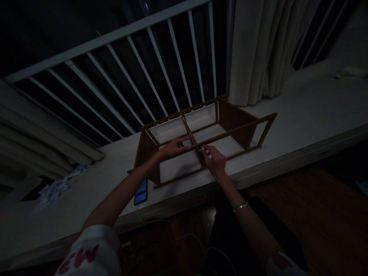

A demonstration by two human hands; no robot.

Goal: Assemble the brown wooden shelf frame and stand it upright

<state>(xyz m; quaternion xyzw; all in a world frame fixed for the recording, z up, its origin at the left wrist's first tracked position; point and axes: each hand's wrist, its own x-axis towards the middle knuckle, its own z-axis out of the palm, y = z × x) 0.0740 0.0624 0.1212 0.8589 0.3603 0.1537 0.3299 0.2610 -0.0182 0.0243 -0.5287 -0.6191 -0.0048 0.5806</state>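
Note:
A brown wooden rack (pixel 232 132) lies on its side on the pale ledge, with boards at both ends and a middle board (pixel 188 125) across it. My left hand (pixel 174 147) holds the near rail where it meets the middle board, its fingers fairly straight over the rail and the thumb apart. Just right of that joint, my right hand (pixel 215 161) is closed in a pinch against the rack. A small pale bit shows at its fingertips, too small and dark to name.
A phone (pixel 140 193) with a lit screen lies by the rack's left end, its white cable (pixel 172 226) hanging over the edge. Behind stands a white railing (pixel 129 78), between a right curtain (pixel 253 53) and a left curtain (pixel 43 142). Patterned cloth (pixel 56 189) lies at left.

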